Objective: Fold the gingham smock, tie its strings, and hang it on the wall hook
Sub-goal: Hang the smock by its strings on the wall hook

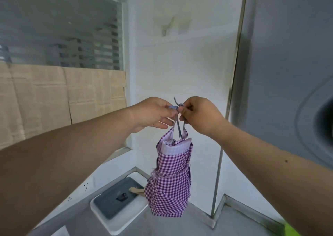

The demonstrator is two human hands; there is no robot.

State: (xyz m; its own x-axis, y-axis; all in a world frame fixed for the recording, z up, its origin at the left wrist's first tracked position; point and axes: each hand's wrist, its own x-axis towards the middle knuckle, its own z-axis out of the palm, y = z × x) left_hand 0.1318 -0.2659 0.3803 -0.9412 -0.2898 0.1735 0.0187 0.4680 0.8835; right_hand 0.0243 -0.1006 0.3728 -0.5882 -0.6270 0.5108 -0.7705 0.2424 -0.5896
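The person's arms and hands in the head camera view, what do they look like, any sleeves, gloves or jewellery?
Both forearms are bare as far as the frame shows, no sleeves in view. The left hand and right hand wear no gloves, and no rings, watch or bracelet show. A small dark spot marks the right forearm.

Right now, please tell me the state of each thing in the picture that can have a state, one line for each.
Gingham smock: folded into a bundle, hanging in the air from its strings.
Strings: pinched together at the top; knot unclear.
Left hand: closed on the strings.
Right hand: closed on the strings.
Wall hook: bare, nothing hung on it yet.
Grey lid: lying flat on the white tray.
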